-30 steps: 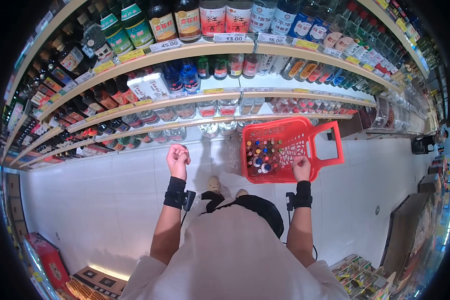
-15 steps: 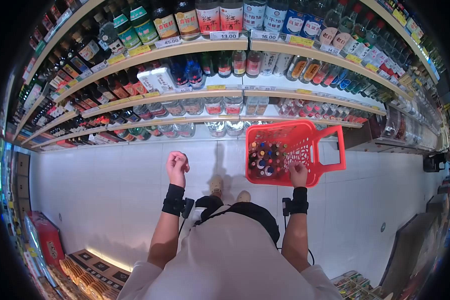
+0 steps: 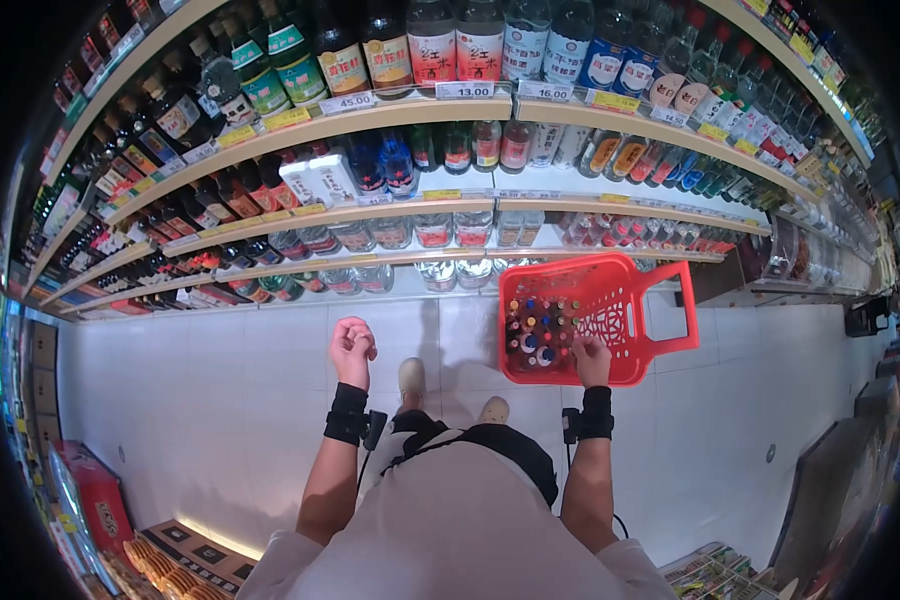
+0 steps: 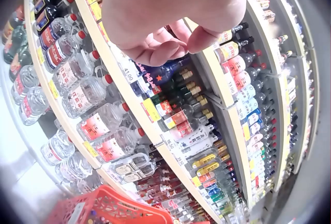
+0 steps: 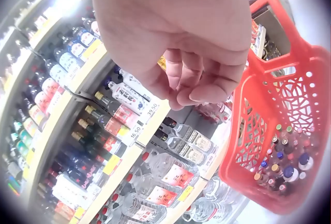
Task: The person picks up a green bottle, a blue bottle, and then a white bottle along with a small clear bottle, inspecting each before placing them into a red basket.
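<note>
In front of the shelf [image 3: 400, 117], a red basket [image 3: 625, 370] is seen with its long axis laid along the shelf and its handle [image 3: 689, 305] pointed towards the shelf's right end. Its far rim is set near the lowest boards; tiled floor [image 3: 250, 370] is shown to both sides. The walls are perforated, and small capped bottles [image 3: 547, 354] are clustered opposite the handle. Before the shelf, nothing is held by the left hand [image 3: 353, 345] or the right hand [image 3: 592, 358], fingers loosely curled.
</note>
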Demonstrator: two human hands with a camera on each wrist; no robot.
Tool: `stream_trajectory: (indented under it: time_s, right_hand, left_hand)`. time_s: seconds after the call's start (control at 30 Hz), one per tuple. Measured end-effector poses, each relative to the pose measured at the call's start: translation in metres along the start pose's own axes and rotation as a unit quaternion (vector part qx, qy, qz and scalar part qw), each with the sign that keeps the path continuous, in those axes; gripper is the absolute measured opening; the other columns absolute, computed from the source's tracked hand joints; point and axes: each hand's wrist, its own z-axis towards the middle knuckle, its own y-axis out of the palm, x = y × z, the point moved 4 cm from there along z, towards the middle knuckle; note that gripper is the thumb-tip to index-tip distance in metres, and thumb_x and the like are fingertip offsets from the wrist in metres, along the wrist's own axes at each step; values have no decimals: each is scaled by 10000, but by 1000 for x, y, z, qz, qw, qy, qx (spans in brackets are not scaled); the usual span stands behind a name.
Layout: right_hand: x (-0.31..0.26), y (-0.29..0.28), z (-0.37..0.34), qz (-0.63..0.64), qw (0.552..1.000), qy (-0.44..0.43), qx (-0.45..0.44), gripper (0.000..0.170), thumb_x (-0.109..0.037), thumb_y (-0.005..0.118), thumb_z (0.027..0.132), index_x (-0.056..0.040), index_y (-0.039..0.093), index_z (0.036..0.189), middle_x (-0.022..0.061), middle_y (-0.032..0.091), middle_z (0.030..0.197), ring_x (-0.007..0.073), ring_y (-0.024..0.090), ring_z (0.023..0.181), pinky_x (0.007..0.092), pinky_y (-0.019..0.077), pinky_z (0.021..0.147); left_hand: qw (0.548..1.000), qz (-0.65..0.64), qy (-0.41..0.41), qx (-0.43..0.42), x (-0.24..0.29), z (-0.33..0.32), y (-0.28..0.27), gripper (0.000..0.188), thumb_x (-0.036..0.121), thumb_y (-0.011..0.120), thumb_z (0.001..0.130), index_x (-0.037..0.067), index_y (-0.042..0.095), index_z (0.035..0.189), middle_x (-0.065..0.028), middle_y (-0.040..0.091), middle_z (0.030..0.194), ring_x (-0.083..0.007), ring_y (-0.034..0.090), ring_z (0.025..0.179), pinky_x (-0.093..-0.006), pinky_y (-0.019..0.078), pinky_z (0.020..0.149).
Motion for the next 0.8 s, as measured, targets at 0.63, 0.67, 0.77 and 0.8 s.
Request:
stream_trajectory:
  time_s: [0.63, 0.67, 0.77, 0.8]
  right_hand:
    - [-113, 191, 18, -52, 998, -46, -2, 105, -40, 565, 869, 14, 639, 922, 21, 645, 810, 80, 580, 764, 221, 454, 689]
    - [-122, 199, 22, -46, 998, -50, -10, 104, -41, 568, 867, 11, 640, 923, 19, 644, 808, 79, 578, 763, 220, 452, 687]
    - [-142, 222, 38, -91, 993, -75, -26, 108, -80, 600, 874, 2, 641, 930, 14, 636, 800, 76, 573, 750, 225, 454, 669]
    - [-152, 229, 44, -111, 990, -84, -31, 112, -92, 605, 878, 1, 640, 931, 14, 634, 797, 75, 572, 741, 228, 457, 656]
  left_hand:
    - [993, -65, -34, -95, 43, 179, -84, 130, 184, 574, 922, 60, 570, 882, -20, 529, 718, -85, 437, 544, -216, 334, 471]
    - [993, -68, -33, -91, 46, 185, -86, 139, 191, 573, 922, 59, 570, 880, -20, 528, 719, -86, 435, 544, -218, 331, 471]
    - [993, -79, -34, -85, 47, 199, -97, 173, 209, 565, 922, 57, 558, 839, -26, 523, 715, -86, 428, 542, -225, 316, 467]
    - [993, -90, -32, -73, 47, 200, -99, 178, 204, 559, 922, 57, 551, 823, -30, 522, 713, -90, 429, 542, -225, 313, 466]
